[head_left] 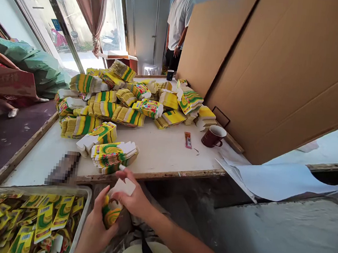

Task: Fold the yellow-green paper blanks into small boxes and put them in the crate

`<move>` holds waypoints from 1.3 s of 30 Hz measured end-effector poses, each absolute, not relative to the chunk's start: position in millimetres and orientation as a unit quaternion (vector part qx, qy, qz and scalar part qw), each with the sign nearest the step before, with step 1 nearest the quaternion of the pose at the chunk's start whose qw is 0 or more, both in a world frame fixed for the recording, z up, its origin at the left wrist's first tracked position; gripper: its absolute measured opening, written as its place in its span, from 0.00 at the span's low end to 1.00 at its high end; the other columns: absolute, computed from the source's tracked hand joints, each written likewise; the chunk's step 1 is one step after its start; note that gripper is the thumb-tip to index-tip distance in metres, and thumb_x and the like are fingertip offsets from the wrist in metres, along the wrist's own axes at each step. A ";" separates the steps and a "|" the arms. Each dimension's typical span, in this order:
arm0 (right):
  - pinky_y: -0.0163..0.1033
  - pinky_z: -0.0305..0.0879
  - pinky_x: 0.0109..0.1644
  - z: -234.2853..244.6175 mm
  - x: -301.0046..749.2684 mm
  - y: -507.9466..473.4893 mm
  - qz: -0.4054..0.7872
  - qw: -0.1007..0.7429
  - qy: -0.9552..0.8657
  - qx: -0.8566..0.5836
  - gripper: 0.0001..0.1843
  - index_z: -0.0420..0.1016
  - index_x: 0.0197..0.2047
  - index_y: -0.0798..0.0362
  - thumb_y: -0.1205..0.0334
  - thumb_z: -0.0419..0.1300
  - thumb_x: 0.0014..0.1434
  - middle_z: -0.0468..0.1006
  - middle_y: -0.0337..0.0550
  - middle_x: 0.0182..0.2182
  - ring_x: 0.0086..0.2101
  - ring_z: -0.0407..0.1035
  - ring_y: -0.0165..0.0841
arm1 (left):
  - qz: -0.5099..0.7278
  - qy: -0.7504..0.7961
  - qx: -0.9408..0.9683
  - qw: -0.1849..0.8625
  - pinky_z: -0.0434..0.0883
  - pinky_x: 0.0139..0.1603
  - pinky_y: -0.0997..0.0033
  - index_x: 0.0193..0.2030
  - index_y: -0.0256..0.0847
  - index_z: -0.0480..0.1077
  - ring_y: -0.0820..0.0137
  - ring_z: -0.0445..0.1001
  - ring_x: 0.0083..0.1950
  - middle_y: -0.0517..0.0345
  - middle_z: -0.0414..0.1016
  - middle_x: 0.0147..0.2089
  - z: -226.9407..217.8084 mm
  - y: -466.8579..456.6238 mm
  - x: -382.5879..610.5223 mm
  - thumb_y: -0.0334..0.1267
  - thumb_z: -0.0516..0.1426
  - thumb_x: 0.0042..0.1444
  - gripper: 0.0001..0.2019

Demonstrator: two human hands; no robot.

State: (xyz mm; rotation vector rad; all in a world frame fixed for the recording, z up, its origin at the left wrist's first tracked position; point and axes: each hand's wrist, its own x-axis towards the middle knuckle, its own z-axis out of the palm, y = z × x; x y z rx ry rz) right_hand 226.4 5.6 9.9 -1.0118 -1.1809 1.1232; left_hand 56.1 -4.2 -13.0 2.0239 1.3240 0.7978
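Low in front of my body, a small yellow and green carton (111,216) stands tilted with its white end flaps raised. My left hand (96,225) is closed around its lower part, thumb on one side and fingers on the other. At the top, my right hand (135,199) grips the white flaps, its thumb lying over them. A white wrapping covers one of its fingertips. Whether anything is inside the carton is hidden by my fingers. Just beyond, a stack of flattened cartons (113,155) lies at the table's front edge, beside another bundle (106,134).
Many carton bundles (101,105) are heaped on the white table (157,153). A plastic crate (86,206) of cartons stands at lower left. A dark red mug (213,136) and small packet (188,140) sit near large cardboard sheets (283,74). Two people are nearby.
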 end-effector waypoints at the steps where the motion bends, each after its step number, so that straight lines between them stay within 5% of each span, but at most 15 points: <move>1: 0.46 0.67 0.57 4.0 221.9 7.9 0.545 0.556 -0.472 -0.414 0.37 0.64 0.62 0.50 0.47 0.68 0.54 0.74 0.49 0.52 0.51 0.70 0.39 | 0.313 0.491 0.759 0.291 0.77 0.46 0.59 0.68 0.40 0.54 0.57 0.80 0.50 0.41 0.75 0.58 -11.0 -8.0 60.5 0.40 0.57 0.54 0.34; 4: 0.43 0.70 0.50 -12.2 211.5 13.1 0.628 0.511 -0.437 -0.392 0.33 0.72 0.54 0.51 0.41 0.69 0.52 0.77 0.43 0.42 0.42 0.73 0.36 | 0.351 0.488 0.753 0.270 0.76 0.49 0.56 0.63 0.40 0.58 0.56 0.78 0.52 0.41 0.73 0.58 -7.7 -13.2 66.8 0.39 0.56 0.54 0.29; 7: 0.45 0.71 0.52 -14.9 209.8 10.3 0.608 0.498 -0.459 -0.414 0.38 0.67 0.62 0.53 0.43 0.68 0.54 0.79 0.48 0.46 0.45 0.74 0.39 | 0.333 0.504 0.750 0.269 0.77 0.43 0.58 0.55 0.42 0.61 0.57 0.80 0.46 0.46 0.76 0.52 -14.5 -9.1 61.5 0.38 0.57 0.51 0.23; 10: 0.47 0.64 0.63 -4.6 213.0 -0.8 0.530 0.448 -0.608 -0.387 0.38 0.57 0.70 0.53 0.55 0.64 0.61 0.68 0.56 0.63 0.61 0.66 0.43 | 0.314 0.496 0.745 0.315 0.76 0.36 0.61 0.51 0.43 0.62 0.59 0.79 0.39 0.49 0.76 0.44 -27.4 -2.8 55.5 0.39 0.59 0.47 0.23; 12: 0.45 0.58 0.68 2.4 215.8 -7.6 0.455 0.401 -0.703 -0.372 0.31 0.61 0.69 0.50 0.65 0.60 0.63 0.59 0.53 0.69 0.66 0.58 0.41 | 0.351 0.495 0.729 0.318 0.77 0.37 0.61 0.53 0.42 0.60 0.58 0.79 0.39 0.49 0.75 0.45 -34.6 -0.3 55.3 0.40 0.61 0.46 0.26; 16: 0.41 0.62 0.65 6.3 225.0 -7.8 0.386 0.408 -0.712 -0.421 0.23 0.74 0.59 0.53 0.75 0.53 0.63 0.68 0.54 0.64 0.63 0.65 0.37 | 0.379 0.543 0.716 0.220 0.76 0.44 0.53 0.55 0.40 0.59 0.54 0.77 0.46 0.45 0.72 0.49 -35.2 2.6 53.6 0.44 0.63 0.44 0.32; 20: 0.44 0.63 0.64 7.9 233.7 -3.8 0.369 0.353 -0.759 -0.405 0.29 0.64 0.67 0.58 0.65 0.60 0.64 0.53 0.64 0.71 0.66 0.59 0.45 | 0.310 0.579 0.735 0.168 0.75 0.44 0.51 0.50 0.40 0.67 0.50 0.78 0.47 0.46 0.77 0.46 -21.1 5.6 40.2 0.49 0.64 0.44 0.27; 23: 0.45 0.68 0.59 10.5 234.5 -4.0 0.338 0.267 -0.800 -0.417 0.29 0.62 0.67 0.55 0.62 0.60 0.65 0.44 0.66 0.73 0.60 0.68 0.48 | 0.306 0.571 0.742 0.176 0.76 0.43 0.56 0.51 0.42 0.69 0.52 0.79 0.47 0.47 0.79 0.48 -12.0 6.7 32.8 0.50 0.64 0.46 0.26; 28: 0.41 0.69 0.56 19.5 250.7 9.3 0.317 0.266 -0.818 -0.400 0.11 0.79 0.49 0.54 0.62 0.58 0.67 0.71 0.55 0.58 0.52 0.74 0.39 | 0.284 0.529 0.770 0.215 0.78 0.41 0.62 0.50 0.43 0.71 0.58 0.82 0.42 0.52 0.82 0.44 -4.7 10.2 32.2 0.48 0.65 0.47 0.24; 31: 0.41 0.69 0.56 22.5 260.3 19.3 0.339 0.261 -0.833 -0.352 0.08 0.80 0.44 0.52 0.61 0.64 0.62 0.74 0.50 0.53 0.50 0.73 0.37 | 0.274 0.509 0.782 0.232 0.78 0.41 0.63 0.50 0.43 0.73 0.58 0.82 0.42 0.52 0.82 0.44 0.1 14.4 36.9 0.48 0.66 0.46 0.24; 35: 0.45 0.65 0.62 11.2 240.8 20.8 0.368 0.385 -0.754 -0.384 0.21 0.73 0.51 0.54 0.58 0.69 0.56 0.69 0.54 0.58 0.59 0.66 0.41 | 0.297 0.535 0.764 0.204 0.77 0.44 0.62 0.49 0.42 0.73 0.58 0.81 0.43 0.51 0.82 0.45 6.1 21.0 36.4 0.47 0.64 0.45 0.24; 39: 0.47 0.66 0.60 7.2 225.6 30.4 0.373 0.464 -0.693 -0.407 0.41 0.59 0.63 0.52 0.54 0.72 0.52 0.69 0.54 0.57 0.55 0.69 0.41 | 0.257 0.615 0.725 0.171 0.74 0.51 0.53 0.53 0.41 0.71 0.51 0.78 0.49 0.45 0.79 0.49 6.8 24.9 -6.3 0.57 0.62 0.46 0.31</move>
